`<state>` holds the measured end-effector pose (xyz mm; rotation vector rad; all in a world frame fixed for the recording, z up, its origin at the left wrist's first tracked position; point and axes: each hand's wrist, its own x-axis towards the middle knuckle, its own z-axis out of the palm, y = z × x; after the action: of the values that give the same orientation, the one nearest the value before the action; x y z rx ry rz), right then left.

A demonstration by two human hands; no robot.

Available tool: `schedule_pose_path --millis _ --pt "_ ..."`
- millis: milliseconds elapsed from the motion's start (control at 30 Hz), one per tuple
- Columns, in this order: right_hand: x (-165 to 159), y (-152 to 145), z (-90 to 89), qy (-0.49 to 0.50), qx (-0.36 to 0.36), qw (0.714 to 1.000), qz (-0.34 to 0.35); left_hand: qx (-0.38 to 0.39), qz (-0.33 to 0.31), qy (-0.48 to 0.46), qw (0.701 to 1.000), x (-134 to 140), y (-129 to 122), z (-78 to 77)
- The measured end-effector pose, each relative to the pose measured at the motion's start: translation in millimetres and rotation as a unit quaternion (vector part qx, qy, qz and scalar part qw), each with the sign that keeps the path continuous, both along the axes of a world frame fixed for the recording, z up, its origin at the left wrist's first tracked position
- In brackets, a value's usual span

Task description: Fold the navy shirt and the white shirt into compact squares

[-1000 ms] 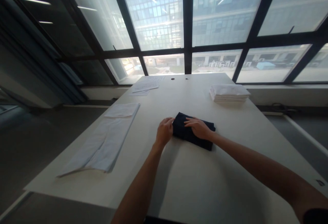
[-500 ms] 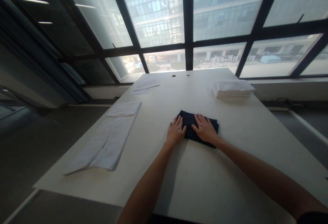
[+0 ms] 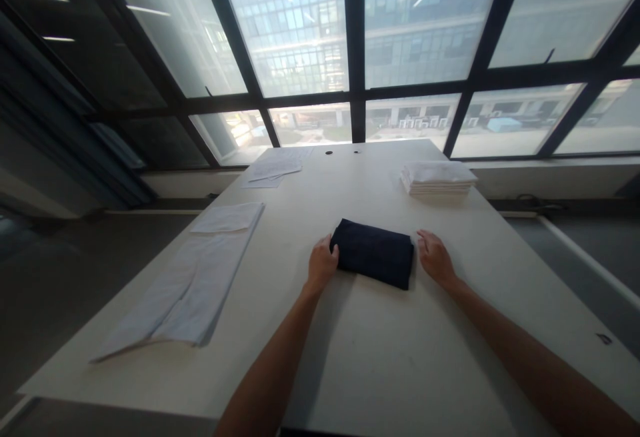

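Observation:
A folded navy cloth garment lies flat on the white table, a neat rectangle slightly angled. My left hand is at its left edge, thumb against the fabric and fingers curled round the side. Off the right end, my right hand holds nothing; its fingers are stretched out and a small gap separates them from the cloth. Whether fingertips of the left hand reach under the fabric is hidden.
White folded trousers lie lengthwise on the table's left side. A stack of folded white cloths sits at the back right. Paper sheets lie at the back left, before the windows. A small dark mark shows near the right edge.
Both hands have come off the top of the navy garment, the left to its left edge, the right outward past its right end. The view has shifted a little.

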<state>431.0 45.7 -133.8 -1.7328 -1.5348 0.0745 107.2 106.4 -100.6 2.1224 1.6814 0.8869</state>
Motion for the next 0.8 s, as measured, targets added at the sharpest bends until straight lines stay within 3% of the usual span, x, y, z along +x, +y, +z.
schedule_pose_path --millis 100,200,267,333,467,600,667,733,800 --pt "-9 -8 10.9 0.017 0.024 0.996 0.079 -0.071 0.013 -0.052 0.996 -11 2 6.1" --pt "-23 -17 18.5 -0.025 -0.001 0.979 0.202 -0.148 0.019 -0.099 0.984 -18 2 13.2" --pt "-29 -20 20.7 -0.053 -0.025 0.968 0.245 -0.199 0.019 -0.132 0.971 -19 -1 19.0" --pt "-31 -19 22.2 -0.059 -0.04 0.962 0.264 -0.245 -0.004 -0.188 0.951 -17 -7 25.5" --pt "-33 -20 32.9 -0.021 -0.026 0.963 0.267 -0.286 -0.108 -0.33 0.893 -8 -24 35.7" --pt "-60 -49 53.2 0.154 0.026 0.956 0.247 -0.296 -0.135 -0.427 0.844 8 -38 36.3" --pt "-83 -71 57.7 0.299 -0.052 0.915 0.266 -0.296 -0.109 -0.455 0.833 17 -42 35.2" --pt "-103 -90 56.0 0.443 -0.212 0.822 0.288 -0.294 -0.085 -0.474 0.826 24 -44 35.6" --pt "-115 -99 51.6 0.572 -0.315 0.708 0.269 -0.288 -0.079 -0.491 0.818 29 -46 37.8"
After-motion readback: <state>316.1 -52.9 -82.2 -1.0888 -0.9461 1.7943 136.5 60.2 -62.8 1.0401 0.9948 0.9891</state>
